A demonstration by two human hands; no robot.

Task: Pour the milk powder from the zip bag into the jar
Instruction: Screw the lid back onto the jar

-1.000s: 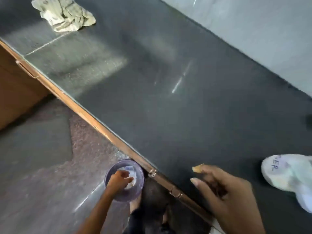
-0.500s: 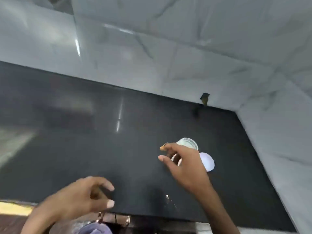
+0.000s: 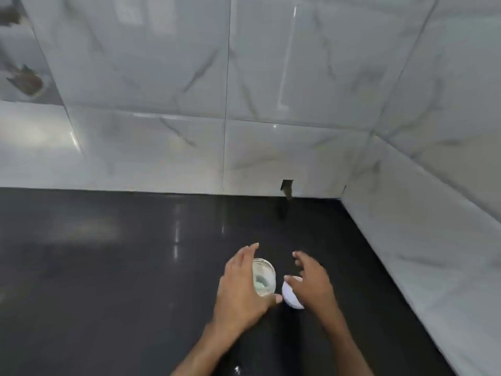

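In the head view, a dark, glossy worktop (image 3: 108, 267) runs to a wall of grey-white marble-look tiles (image 3: 162, 104), and a second tiled wall (image 3: 433, 213) closes the corner on the right. A small dark notch (image 3: 286, 187) sits at the bottom of the back wall, just above the worktop.

The jar (image 3: 263, 278) stands upright on the worktop, near the middle of the lower part of the view. It is clear, its mouth is open, and something pale lies at its bottom; the picture is too blurred to tell what it is. Just beside the jar, on its right, lies a round white lid (image 3: 291, 297). Whether the lid touches the jar, I cannot tell.

The left hand (image 3: 244, 291) is at the left side of the jar with its fingers (image 3: 249, 256) spread wide and curved around the jar. The thumb reaches under the front of the jar, toward the lid. The hand seems very close to the glass, but a firm grip is not visible. The right hand (image 3: 311, 283) hangs over the lid, also with the fingers apart and empty; it covers the right part of the lid.

The zip bag is not visible in this view.
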